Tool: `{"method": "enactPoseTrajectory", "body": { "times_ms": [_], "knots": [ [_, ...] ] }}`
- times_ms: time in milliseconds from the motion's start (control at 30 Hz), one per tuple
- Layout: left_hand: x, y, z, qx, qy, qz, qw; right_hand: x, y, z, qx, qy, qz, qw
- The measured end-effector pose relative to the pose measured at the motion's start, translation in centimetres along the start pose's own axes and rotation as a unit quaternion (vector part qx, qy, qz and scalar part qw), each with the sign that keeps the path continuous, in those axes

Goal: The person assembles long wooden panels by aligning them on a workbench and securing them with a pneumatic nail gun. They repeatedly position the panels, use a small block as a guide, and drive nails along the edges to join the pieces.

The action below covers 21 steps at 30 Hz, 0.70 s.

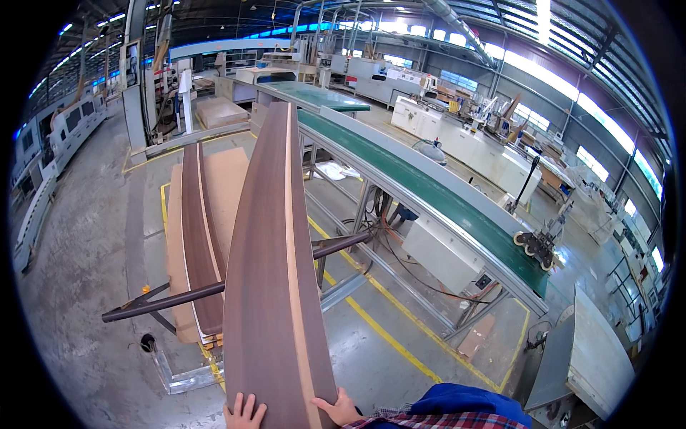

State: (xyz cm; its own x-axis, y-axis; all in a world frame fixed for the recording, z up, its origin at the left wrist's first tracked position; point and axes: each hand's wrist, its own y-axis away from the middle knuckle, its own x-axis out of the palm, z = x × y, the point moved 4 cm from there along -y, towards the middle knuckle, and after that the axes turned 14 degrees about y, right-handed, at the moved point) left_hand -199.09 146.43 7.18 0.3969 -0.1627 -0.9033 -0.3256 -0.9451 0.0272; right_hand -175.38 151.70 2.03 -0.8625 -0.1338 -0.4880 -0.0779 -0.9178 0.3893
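A long dark-brown wood panel [266, 286] with a pale lengthwise stripe stretches away from me. It lies across a dark metal bar [161, 302]. My left hand [245, 412] holds the left edge of its near end, several fingers on the top face. At the opposite edge, my right hand [339, 410] grips with the thumb on top; the other fingers are mostly hidden. Left of this panel, a low stack on the floor carries a similar striped panel [194, 222], with a brown sheet [227, 168] beneath it.
A green belt conveyor [429, 187] runs along the right on a metal frame, with rollers [536, 250] over its near end. Cables [386, 232] hang below. Yellow lines mark the floor. A pale slab [597, 357] stands at the lower right. White machines [61, 132] line the far left.
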Motion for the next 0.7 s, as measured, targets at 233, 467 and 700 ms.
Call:
{"method": "enactPoseTrajectory", "body": {
  "times_ms": [233, 467, 700],
  "knots": [
    [-6.3, -0.3, 2.4, 0.039, 0.051, -0.055, 0.996, 1.2, 1.4, 4.3, -0.032, 0.017, -0.004, 0.999],
    [-3.9, 1.3, 8.4, -0.333, 0.659, -0.143, 0.659, -0.6, 1.1, 4.8, -0.038, -0.048, 0.014, 0.998],
    [1.1, -2.1, -0.9, -0.321, 0.828, -0.06, 0.456, -9.6, -1.2, 1.3, -0.074, -0.133, 0.017, 0.988]
  ]
}}
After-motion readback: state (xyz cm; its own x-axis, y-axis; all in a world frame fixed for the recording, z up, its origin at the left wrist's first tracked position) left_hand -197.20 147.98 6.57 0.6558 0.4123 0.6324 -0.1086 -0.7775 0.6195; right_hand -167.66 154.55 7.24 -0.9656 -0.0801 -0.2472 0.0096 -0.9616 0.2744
